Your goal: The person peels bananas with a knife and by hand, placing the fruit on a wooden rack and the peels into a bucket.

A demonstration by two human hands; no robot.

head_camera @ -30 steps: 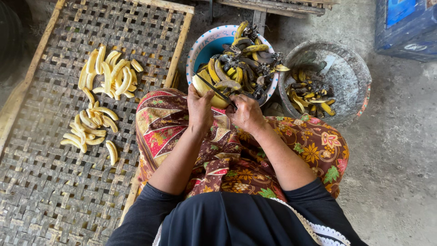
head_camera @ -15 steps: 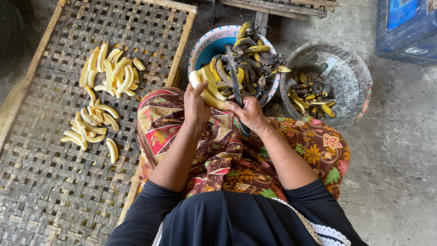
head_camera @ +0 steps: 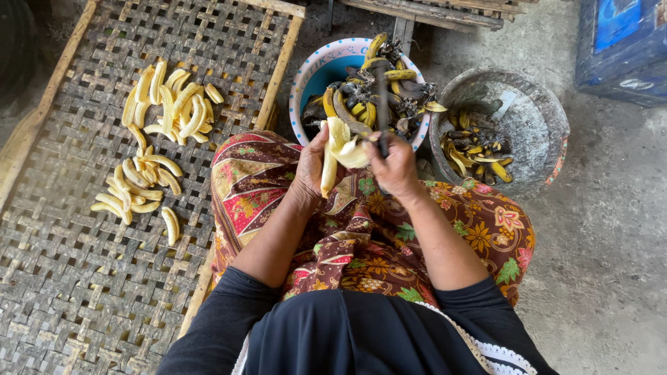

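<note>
I see my left hand [head_camera: 314,165] gripping a half-peeled banana [head_camera: 339,149] above my lap, its pale flesh bared and a skin strip hanging down. My right hand [head_camera: 397,163] has its fingers closed around a dark knife [head_camera: 381,104] against the fruit. Peeled bananas [head_camera: 167,107] lie on a woven tray [head_camera: 62,278] on my left.

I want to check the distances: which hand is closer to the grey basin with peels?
Right. The right hand is just beside the grey basin; the left hand holds the banana on the far side.
</note>
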